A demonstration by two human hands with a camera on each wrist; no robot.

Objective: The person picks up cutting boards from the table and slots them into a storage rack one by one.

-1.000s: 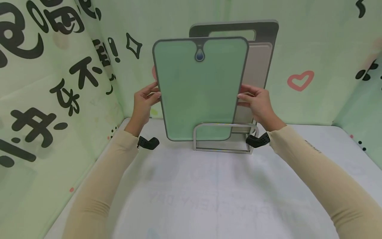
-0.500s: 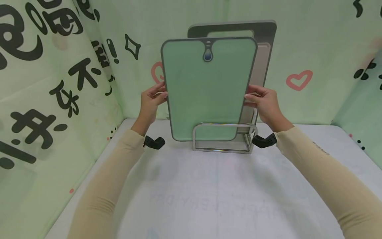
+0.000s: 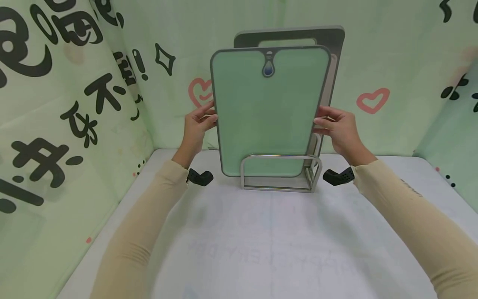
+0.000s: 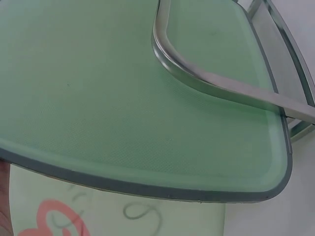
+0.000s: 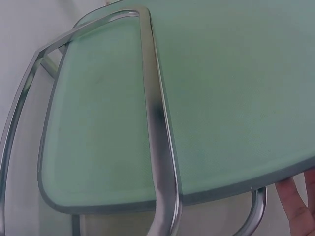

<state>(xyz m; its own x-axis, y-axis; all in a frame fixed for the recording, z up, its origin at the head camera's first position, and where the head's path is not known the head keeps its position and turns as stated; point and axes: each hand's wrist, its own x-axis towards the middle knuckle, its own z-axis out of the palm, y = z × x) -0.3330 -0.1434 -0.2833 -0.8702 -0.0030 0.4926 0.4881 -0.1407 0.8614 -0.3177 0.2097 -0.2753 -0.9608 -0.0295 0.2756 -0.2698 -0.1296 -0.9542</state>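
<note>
A green cutting board [image 3: 269,112] with a grey rim and a drop-shaped hole at its top stands upright between my hands. My left hand [image 3: 195,131] pinches its left edge, and my right hand [image 3: 340,129] pinches the right edge at about the same height. The board's lower part is behind the front bar of a metal rack [image 3: 276,189]; the left wrist view shows this bar [image 4: 216,83] crossing in front of the green face. Behind it leans a larger grey and beige cutting board [image 3: 332,41], mostly hidden, with a handle slot along its top.
The rack stands on a white table [image 3: 269,245], towards its back edge. A pale green curtain [image 3: 392,54] with black lettering and pink hearts closes off the back and both sides. A black strap [image 3: 199,177] hangs at each wrist.
Both hands have moved to the right with the green cutting board, which now covers more of the board behind it. The rack has stayed in place.
</note>
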